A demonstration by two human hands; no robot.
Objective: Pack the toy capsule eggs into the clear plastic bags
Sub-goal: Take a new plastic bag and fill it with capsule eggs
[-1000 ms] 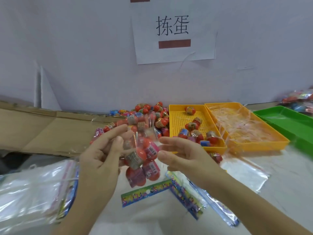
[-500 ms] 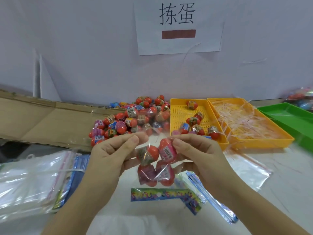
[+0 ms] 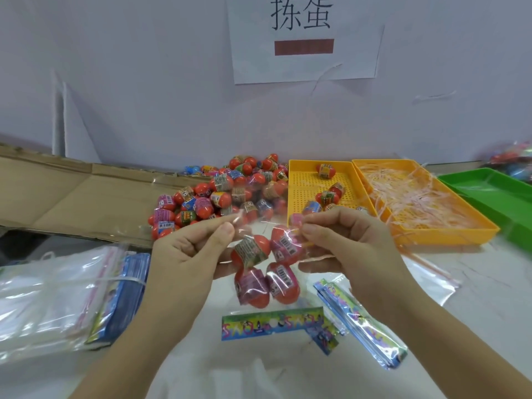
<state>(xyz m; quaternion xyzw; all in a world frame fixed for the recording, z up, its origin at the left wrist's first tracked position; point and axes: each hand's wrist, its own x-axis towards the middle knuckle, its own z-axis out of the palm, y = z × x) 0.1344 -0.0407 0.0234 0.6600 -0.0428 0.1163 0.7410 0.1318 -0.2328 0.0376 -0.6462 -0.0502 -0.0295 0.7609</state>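
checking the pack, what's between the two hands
Head view: a clear bag with four eggs inside, its top pinched by the left hand and right hand.

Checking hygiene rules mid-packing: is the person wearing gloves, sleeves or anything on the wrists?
No. The left hand and right hand are bare: no gloves, rings or tape show. The left forearm and right forearm are bare down to the picture's bottom edge, with no sleeve, watch or band in view. The visible nails look short and unpainted.

Paper sign [image 3: 305, 36], blk txt: "拣蛋"
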